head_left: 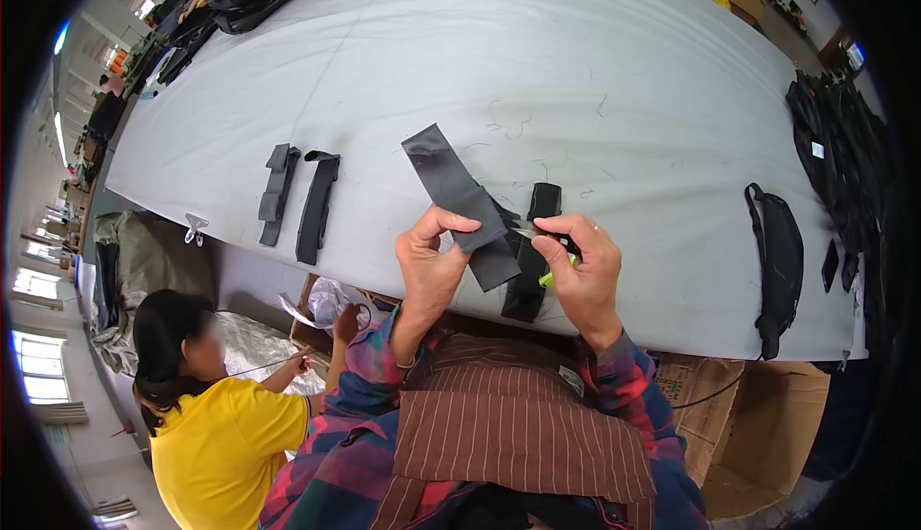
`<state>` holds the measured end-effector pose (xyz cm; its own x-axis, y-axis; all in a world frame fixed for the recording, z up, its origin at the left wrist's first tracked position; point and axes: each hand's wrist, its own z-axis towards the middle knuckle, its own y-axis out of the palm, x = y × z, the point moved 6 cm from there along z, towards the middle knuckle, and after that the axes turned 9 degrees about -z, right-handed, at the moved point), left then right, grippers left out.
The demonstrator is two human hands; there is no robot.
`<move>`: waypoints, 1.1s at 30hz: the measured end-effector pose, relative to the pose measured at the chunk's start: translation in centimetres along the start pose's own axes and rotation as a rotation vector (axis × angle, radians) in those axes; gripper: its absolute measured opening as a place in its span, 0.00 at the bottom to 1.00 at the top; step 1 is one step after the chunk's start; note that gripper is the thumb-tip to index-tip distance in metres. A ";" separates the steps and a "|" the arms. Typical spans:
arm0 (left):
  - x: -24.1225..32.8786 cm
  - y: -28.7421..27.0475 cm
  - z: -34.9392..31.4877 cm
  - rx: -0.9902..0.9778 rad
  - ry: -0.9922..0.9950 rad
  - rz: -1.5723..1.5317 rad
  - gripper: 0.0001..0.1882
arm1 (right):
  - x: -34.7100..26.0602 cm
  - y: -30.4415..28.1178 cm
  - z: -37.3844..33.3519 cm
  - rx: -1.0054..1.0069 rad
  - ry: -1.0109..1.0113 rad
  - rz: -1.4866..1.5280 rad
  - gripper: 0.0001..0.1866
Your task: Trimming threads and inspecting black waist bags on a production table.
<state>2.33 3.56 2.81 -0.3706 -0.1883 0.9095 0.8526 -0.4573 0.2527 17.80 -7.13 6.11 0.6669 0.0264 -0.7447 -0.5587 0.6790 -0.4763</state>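
My left hand (434,254) pinches a folded black fabric strap (446,177) between thumb and fingers, holding it slantwise above the table. Closed around small thread snips (524,233), my right hand (583,271) brings their metal tips close to the strap's right edge. A lime-green part (548,279), perhaps of the snips' handle, shows below the fingers. Whether the blades touch the strap or a thread I cannot tell. Beneath both hands lies another black strap (524,292), partly covered by my right hand. Loose dark threads (518,129) are scattered just beyond.
Two black straps (318,206) lie to the left on the white-covered table (384,79). At right are a black pouch (779,261) and a black fabric pile (844,156). A cardboard box (767,434) stands below. A person in yellow (225,444) works at lower left.
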 end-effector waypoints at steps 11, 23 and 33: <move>0.1 0.6 0.0 -0.030 -0.045 0.001 0.05 | -1.7 0.1 0.7 -0.041 -0.233 -0.149 0.06; -0.5 1.9 -0.3 -0.190 -0.006 0.080 0.15 | 1.9 3.6 0.9 -0.491 0.371 0.596 0.15; -4.1 -1.4 0.3 0.016 -0.188 0.063 0.15 | -0.4 3.5 -0.6 -0.454 0.007 0.284 0.09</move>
<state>2.77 5.22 -1.20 -0.2427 -0.0498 0.9688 0.8780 -0.4360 0.1976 15.23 -5.20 4.46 0.4559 0.1573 -0.8760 -0.8748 0.2603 -0.4085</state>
